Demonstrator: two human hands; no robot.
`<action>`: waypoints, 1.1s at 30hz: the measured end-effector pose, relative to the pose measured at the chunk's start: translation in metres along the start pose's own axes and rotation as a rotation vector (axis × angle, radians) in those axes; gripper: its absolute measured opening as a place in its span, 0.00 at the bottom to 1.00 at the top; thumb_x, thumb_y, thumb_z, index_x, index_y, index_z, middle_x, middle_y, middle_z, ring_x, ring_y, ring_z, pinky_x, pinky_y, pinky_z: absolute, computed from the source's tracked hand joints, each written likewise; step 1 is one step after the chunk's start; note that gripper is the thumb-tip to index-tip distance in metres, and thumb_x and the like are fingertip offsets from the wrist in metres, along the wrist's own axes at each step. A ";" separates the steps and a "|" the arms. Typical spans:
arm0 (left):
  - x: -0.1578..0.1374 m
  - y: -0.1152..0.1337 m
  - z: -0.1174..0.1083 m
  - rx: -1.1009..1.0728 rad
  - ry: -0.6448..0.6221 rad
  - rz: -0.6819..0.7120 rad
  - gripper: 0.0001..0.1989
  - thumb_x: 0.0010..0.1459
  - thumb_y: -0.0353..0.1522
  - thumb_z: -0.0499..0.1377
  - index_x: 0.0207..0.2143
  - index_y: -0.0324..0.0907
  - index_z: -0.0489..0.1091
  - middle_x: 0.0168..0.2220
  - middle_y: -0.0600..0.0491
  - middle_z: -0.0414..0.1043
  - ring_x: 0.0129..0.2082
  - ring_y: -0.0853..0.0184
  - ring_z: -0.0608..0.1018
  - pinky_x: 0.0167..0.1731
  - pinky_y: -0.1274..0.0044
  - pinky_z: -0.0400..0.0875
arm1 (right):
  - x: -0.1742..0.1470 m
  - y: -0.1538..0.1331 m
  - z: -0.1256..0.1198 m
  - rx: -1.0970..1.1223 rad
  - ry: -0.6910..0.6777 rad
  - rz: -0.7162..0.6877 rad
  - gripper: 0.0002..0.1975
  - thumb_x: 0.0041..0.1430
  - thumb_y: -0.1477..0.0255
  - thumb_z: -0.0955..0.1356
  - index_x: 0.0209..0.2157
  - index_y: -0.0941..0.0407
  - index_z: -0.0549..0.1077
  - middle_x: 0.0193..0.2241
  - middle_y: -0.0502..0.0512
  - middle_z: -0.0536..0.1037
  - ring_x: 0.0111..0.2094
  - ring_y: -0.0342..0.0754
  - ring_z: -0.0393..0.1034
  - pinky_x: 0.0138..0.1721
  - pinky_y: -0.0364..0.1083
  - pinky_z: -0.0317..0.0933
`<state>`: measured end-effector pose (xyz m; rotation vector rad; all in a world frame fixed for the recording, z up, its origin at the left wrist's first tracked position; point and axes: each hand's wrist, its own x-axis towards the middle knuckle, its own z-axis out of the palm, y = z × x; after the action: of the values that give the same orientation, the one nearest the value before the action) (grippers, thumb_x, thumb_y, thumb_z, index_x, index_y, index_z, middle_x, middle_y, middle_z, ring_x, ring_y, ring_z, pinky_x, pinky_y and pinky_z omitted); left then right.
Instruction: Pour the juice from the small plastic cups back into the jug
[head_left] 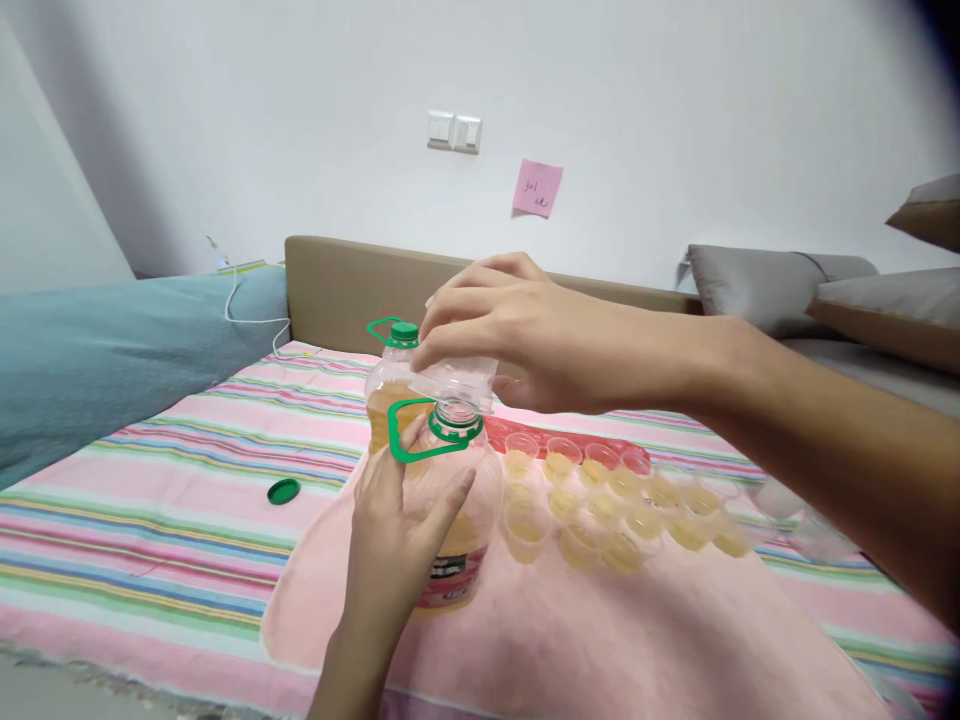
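- The right hand [501, 325] was closed over a clear, thin-walled plastic cup [454, 376], its fingers hiding the upper part; whether the cup touched the bottle mouth beneath could not be told.
- The left hand [391, 535] was curved partway round the shoulder of a large clear plastic bottle [481, 510] holding yellowish liquid, thumb and fingers apart, covering part of its label.
- This bottle stood upright and uncapped on a pale pink mat [675, 630], its green plastic loop handle [396, 440] beside the fingers.
- A second, similar bottle [386, 405], green-capped, stood behind, partly hidden.
- Right of them, at least a dozen clear cups of yellow liquid [526, 525] overlapped in rows, too blurred for an exact count.
- One round green cap [283, 491] lay left, on a striped cloth [187, 455].
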<state>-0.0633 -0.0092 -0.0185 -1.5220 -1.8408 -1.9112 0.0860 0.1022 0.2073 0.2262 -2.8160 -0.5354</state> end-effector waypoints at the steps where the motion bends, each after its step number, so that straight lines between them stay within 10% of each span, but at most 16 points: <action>1: 0.000 0.001 0.000 0.000 0.000 -0.002 0.31 0.68 0.49 0.68 0.69 0.52 0.71 0.66 0.49 0.76 0.68 0.55 0.76 0.66 0.65 0.69 | 0.000 0.000 0.000 0.004 0.006 -0.006 0.26 0.64 0.84 0.67 0.60 0.48 0.78 0.55 0.56 0.79 0.63 0.58 0.67 0.67 0.62 0.52; 15: 0.000 0.004 -0.001 -0.019 -0.021 -0.063 0.31 0.65 0.51 0.68 0.67 0.54 0.72 0.65 0.52 0.77 0.68 0.51 0.75 0.68 0.58 0.68 | -0.002 0.003 0.003 0.127 0.046 -0.048 0.26 0.64 0.85 0.68 0.58 0.49 0.79 0.56 0.55 0.79 0.62 0.57 0.65 0.64 0.59 0.66; 33: 0.001 0.001 0.003 -0.029 -0.009 -0.027 0.29 0.66 0.50 0.69 0.66 0.57 0.72 0.64 0.54 0.77 0.67 0.55 0.76 0.67 0.62 0.68 | -0.002 0.011 0.003 0.093 0.047 -0.036 0.27 0.64 0.83 0.69 0.60 0.48 0.78 0.59 0.54 0.79 0.64 0.58 0.68 0.69 0.64 0.56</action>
<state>-0.0615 -0.0067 -0.0173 -1.5249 -1.8546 -1.9541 0.0859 0.1140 0.2084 0.3045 -2.7985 -0.4021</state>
